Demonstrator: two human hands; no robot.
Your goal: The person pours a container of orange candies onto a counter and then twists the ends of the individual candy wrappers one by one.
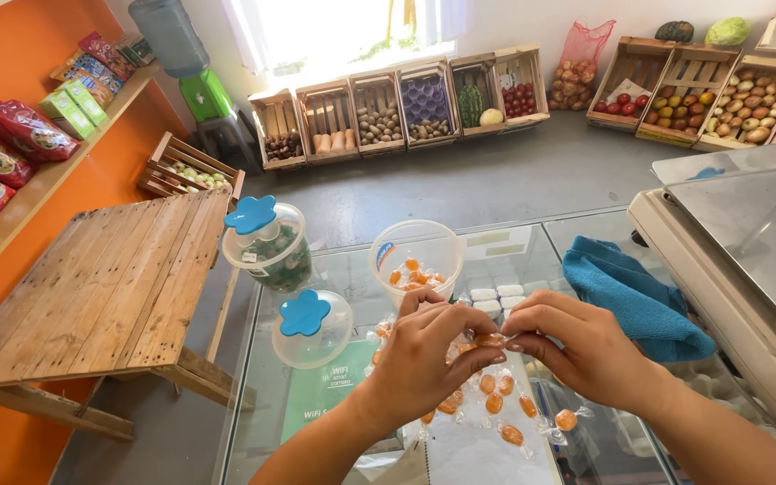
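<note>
A: What is the surface like?

B: A glass-topped bench with goods showing through it. On it stand an open clear tub with a few orange candies inside, a lidded jar with a blue flower-shaped lid, and a second flower lid lying on a clear cover just beside it. A blue cloth lies to the right, against a grey weighing scale.

A: And the hands?

B: Both meet over the bench. The left hand and right hand pinch one wrapped orange candy between their fingertips, each closed on an end of it. More loose candies are scattered on the glass just below.

A: The room?

B: A small shop with a grey floor. Wooden crates of fruit and vegetables line the far wall under a bright window. On the left, an orange wall with a shelf of snack packets, and a low wooden pallet table beside the bench
</note>
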